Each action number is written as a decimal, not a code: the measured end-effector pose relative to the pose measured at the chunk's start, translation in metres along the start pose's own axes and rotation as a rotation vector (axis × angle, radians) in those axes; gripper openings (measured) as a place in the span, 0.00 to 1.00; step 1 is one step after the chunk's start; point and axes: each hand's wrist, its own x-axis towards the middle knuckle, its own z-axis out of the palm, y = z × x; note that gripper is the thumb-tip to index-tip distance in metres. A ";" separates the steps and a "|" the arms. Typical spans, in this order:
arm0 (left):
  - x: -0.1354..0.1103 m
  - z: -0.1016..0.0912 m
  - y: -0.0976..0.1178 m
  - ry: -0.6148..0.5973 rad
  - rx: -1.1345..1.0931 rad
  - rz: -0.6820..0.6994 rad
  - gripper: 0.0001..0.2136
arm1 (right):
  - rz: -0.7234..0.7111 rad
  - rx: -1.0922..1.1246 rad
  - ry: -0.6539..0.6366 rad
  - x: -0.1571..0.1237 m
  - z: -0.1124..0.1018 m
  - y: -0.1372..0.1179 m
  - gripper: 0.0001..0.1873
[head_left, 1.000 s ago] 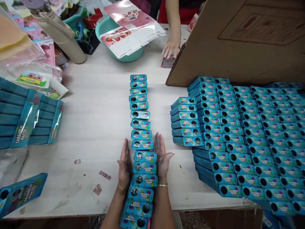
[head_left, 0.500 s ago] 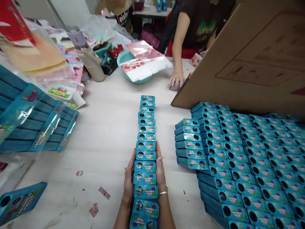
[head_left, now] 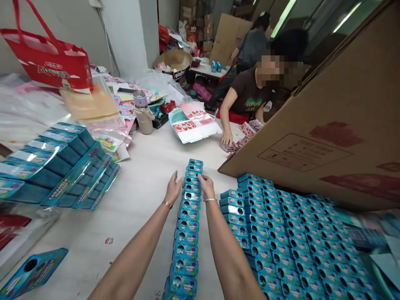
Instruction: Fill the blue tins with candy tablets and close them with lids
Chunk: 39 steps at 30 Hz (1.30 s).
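Observation:
A long row of small blue candy boxes, printed "Caramelo Macizo", runs away from me down the middle of the white table. Near its far end my left hand is on the left side, fingers spread, thumb close to the boxes. On the opposite side my right hand has its fingers extended against the edge of a box. Neither hand is wrapped round a box. Many more blue boxes stand packed in rows right of my right forearm.
A large cardboard carton leans over the back right. Film-wrapped blue boxes sit at left, with one loose blue box in front. A teal basin, a beige bottle and a co-worker's hand are farther back.
Both my hands have moved forward along the row, from its nearer half to near its far end. The view has tilted up, showing more of the co-worker and the room.

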 end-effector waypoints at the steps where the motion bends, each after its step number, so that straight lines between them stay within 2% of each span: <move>1: 0.016 0.007 0.004 -0.037 0.024 -0.020 0.39 | 0.032 -0.070 -0.036 0.012 0.003 -0.008 0.24; 4: 0.039 0.022 0.001 -0.155 0.023 -0.081 0.39 | 0.128 -0.177 -0.066 0.031 0.002 -0.025 0.14; 8: 0.036 0.029 -0.016 -0.257 -0.048 -0.084 0.32 | 0.226 -0.319 -0.151 0.037 -0.009 -0.036 0.08; 13: 0.033 0.028 -0.025 -0.271 -0.111 -0.091 0.35 | 0.247 -0.557 -0.205 0.041 -0.015 -0.039 0.10; 17: 0.034 0.027 -0.024 -0.264 -0.139 -0.092 0.36 | 0.198 -0.814 -0.206 0.052 -0.038 -0.043 0.11; 19: 0.034 0.026 -0.023 -0.260 -0.149 -0.093 0.37 | 0.134 -0.958 -0.194 0.058 -0.056 -0.048 0.09; 22: 0.032 0.025 -0.025 -0.253 -0.163 -0.101 0.37 | -0.057 -1.152 -0.194 0.061 -0.077 -0.053 0.05; 24: 0.032 0.024 -0.026 -0.250 -0.173 -0.103 0.37 | -0.199 -1.237 -0.247 0.058 -0.080 -0.053 0.10; 28: 0.031 0.025 -0.026 -0.255 -0.183 -0.094 0.37 | -0.406 -1.311 -0.370 0.047 -0.068 -0.043 0.16; 33: 0.034 0.026 -0.025 -0.260 -0.160 -0.081 0.37 | -0.760 -1.392 -0.451 0.040 -0.046 -0.044 0.17; 36: 0.035 0.026 -0.026 -0.257 -0.142 -0.079 0.40 | -0.840 -1.314 -0.398 0.040 -0.036 -0.053 0.15; 39: 0.034 0.026 -0.025 -0.226 -0.115 -0.094 0.45 | -0.821 -1.073 -0.256 0.040 -0.033 -0.057 0.17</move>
